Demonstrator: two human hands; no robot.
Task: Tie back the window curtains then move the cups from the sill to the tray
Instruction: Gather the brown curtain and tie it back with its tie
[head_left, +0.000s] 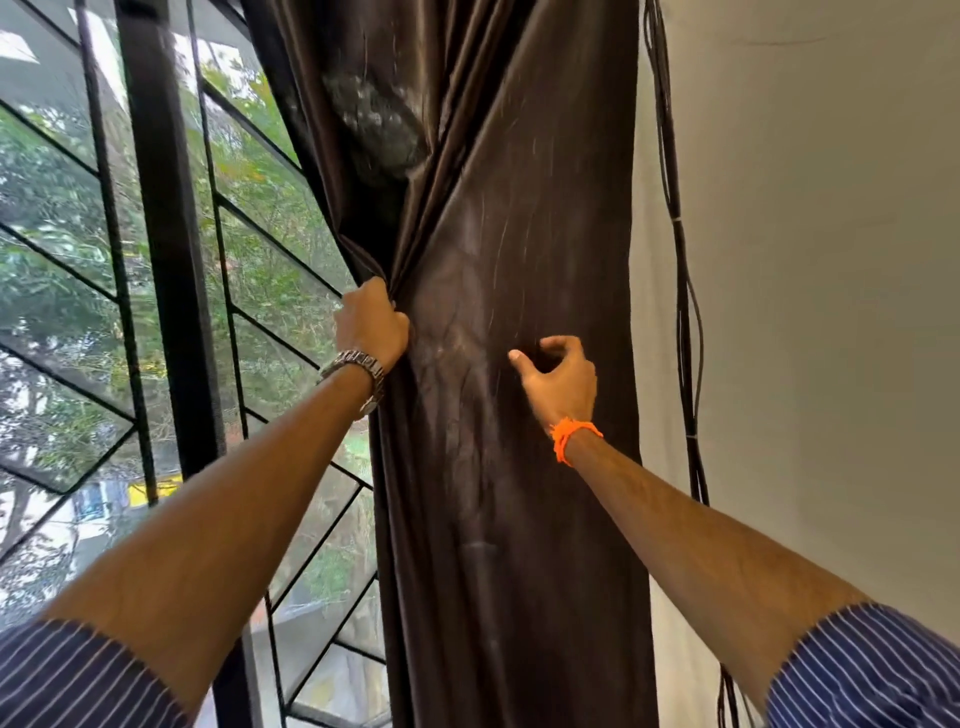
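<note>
The left hand (371, 322) is closed in a fist on the left edge of the brown curtain (498, 467); the cloth is bunched inside the grip and folds run up from it. A metal watch (358, 370) sits on this wrist. The right hand (558, 376) is half open in front of the curtain, a little to the right of the left hand; its fingers are curled and the thumb points left, and it holds nothing. I cannot tell if the fingertips touch the cloth. An orange thread (571, 436) is tied around the right wrist. Both forearms are bare, with striped blue sleeves (872, 670) rolled up near the camera. The curtain hangs gathered in the middle of the scene. To its left is the window grille (166, 249) with green trees behind. To its right, black cables (685, 322) hang down along a pale wall (821, 260).
</note>
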